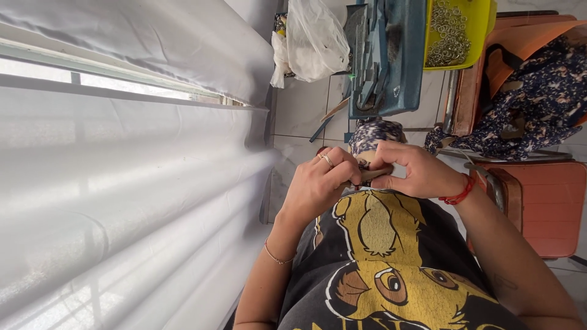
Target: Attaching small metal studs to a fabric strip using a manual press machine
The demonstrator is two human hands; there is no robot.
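A small tan strip point(373, 175) is lying level between both hands, pinched at each end, its middle showing, just above a dark printed shirt.

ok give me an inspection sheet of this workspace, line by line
surface: no worktable in view; both hands work over the lap, above a dark shirt with a yellow cartoon print
job's things: a small tan piece pinched between both hands; too hidden to tell its kind
clutter: yellow tray of metal rings, blue tool tray, white plastic bag
grips: left hand, ring on one finger, closed on the piece; right hand, red bracelet on its wrist, closed on its other end
cables: nothing seen
surroundings: white curtain, tiled floor, orange chair, dark floral cloth
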